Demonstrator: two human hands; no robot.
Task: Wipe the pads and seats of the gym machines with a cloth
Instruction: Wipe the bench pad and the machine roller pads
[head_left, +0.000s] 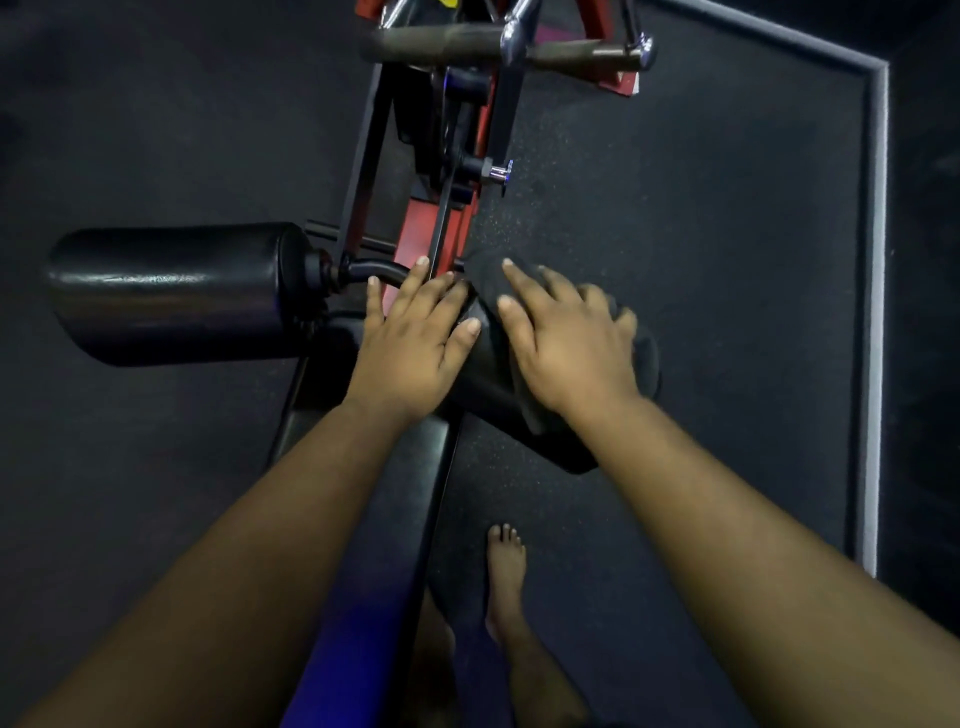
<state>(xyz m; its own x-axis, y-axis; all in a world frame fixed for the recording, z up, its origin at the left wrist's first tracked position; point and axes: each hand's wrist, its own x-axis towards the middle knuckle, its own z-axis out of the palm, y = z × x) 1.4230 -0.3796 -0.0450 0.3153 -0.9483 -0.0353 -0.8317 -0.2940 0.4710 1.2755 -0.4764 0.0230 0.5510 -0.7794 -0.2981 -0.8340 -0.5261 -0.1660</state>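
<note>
The dark speckled rubber floor (701, 260) fills most of the view, edged at the right by a pale grey border strip (878, 312). On it stands the red and black steel machine frame (441, 218), with a grey-gripped chrome handle bar (467, 44) across the top. To the left sticks out 1 fat black vinyl roller pad (171, 291); its twin on the right (519, 374) lies under the hands. The left hand (410, 338) rests flat with fingers straight and spread, touching the curved black bracket (371, 271) and the inner end of the right pad, holding nothing. The right hand (566, 343) presses, fingers nearly straight, on the dark grey cloth (493, 275) draped over that pad. 1 bare foot (504, 571) stands on the floor below.
</note>
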